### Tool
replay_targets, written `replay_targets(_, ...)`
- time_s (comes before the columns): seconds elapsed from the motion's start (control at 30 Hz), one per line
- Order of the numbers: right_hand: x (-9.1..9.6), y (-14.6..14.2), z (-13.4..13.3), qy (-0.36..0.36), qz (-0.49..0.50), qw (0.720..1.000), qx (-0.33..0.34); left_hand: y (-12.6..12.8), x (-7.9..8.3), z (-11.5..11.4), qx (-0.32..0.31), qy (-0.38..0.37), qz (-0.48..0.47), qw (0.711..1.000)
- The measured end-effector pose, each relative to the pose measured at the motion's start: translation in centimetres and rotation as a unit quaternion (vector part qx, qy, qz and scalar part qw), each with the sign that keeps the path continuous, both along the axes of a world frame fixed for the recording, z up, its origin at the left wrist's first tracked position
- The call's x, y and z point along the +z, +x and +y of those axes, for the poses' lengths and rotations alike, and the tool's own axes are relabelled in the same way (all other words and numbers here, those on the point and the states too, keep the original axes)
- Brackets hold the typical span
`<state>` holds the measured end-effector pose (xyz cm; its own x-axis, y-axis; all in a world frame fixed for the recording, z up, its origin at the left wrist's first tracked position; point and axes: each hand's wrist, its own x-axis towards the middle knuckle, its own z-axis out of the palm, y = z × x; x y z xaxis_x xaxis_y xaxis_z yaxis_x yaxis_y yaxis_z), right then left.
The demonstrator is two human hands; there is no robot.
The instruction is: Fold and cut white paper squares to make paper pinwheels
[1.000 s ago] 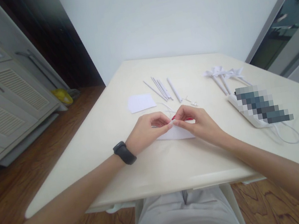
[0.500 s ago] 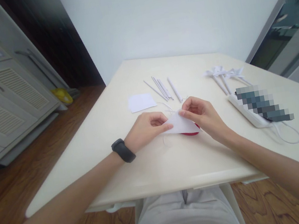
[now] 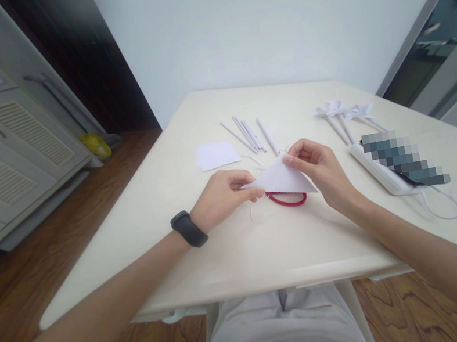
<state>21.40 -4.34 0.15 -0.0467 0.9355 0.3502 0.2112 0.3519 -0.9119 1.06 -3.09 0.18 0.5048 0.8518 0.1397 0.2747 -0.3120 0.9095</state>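
A white sheet of paper (image 3: 283, 179), folded into a triangle, is held above the table between my two hands. My left hand (image 3: 229, 193) pinches its left corner between thumb and fingers. At the top corner, my right hand (image 3: 313, 165) grips the paper the same way. Beneath it lies a pair of scissors, of which only a red handle loop (image 3: 289, 202) shows; the paper hides the rest. A thin thread or wire (image 3: 252, 212) curls on the table beside my left fingertips.
A stack of white paper (image 3: 217, 155) lies beyond my left hand. Several rolled paper sticks (image 3: 251, 134) are behind the hands. Several paper pinwheels (image 3: 335, 109) lie at the right. Near them is a white power strip (image 3: 381, 170) with a cable and a blurred dark object on top.
My right hand has moved slightly up and right with the paper's corner, so the triangle is stretched wider. More of the red scissor handle shows beneath. My left hand has hardly moved.
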Motion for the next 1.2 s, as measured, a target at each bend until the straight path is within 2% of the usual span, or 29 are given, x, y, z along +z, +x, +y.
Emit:
replay_targets(0.23, -0.02, 0.26, 0.17, 0.004, 0.029, 1.0, 0.003, -0.17, 0.21, -0.04, -0.002, 0.016, 0.0, 1.0)
replay_targets(0.43, 0.1, 0.5, 0.41, 0.011, 0.026, 0.999, -0.02, -0.18, 0.1, 0.16, -0.012, 0.023, -0.018, 0.999)
replay_targets(0.63, 0.2, 0.54, 0.44, 0.012, 0.034, 0.999, -0.017, -0.19, 0.34, -0.04, 0.044, 0.049, -0.024, 0.998)
replay_targets(0.8, 0.28, 0.6, 0.4, 0.012, 0.026, 0.999, -0.018, -0.14, 0.68, -0.24, 0.084, 0.035, -0.042, 0.995)
replay_targets(1.2, 0.21, 0.57, 0.42, 0.013, 0.039, 0.999, -0.021, -0.02, 0.66, -0.19, 0.082, 0.015, -0.074, 0.994)
